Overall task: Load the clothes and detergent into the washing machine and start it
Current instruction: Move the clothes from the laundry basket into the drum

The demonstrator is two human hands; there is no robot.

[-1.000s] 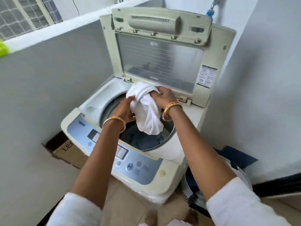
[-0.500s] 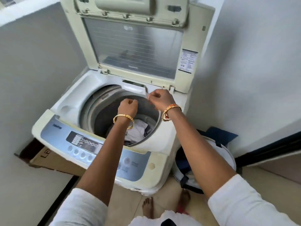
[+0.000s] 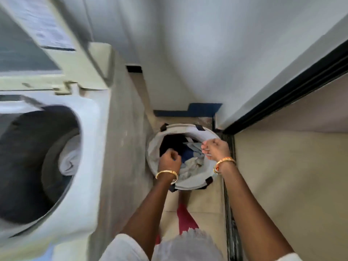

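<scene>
Head view: laundry basket (image 3: 190, 128) on tiled floor (image 3: 282, 185) beside washing machine (image 3: 90, 166); both hands (image 3: 169, 160) (image 3: 216, 148) loosely curled, empty.

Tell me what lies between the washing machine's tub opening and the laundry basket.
In the head view, only the washing machine's white top rim and its grey side panel lie between; the laundry basket stands on the floor right beside it.

White short sleeves (image 3: 124, 247), gold bangles (image 3: 166, 173), red garment (image 3: 185, 219)
</scene>
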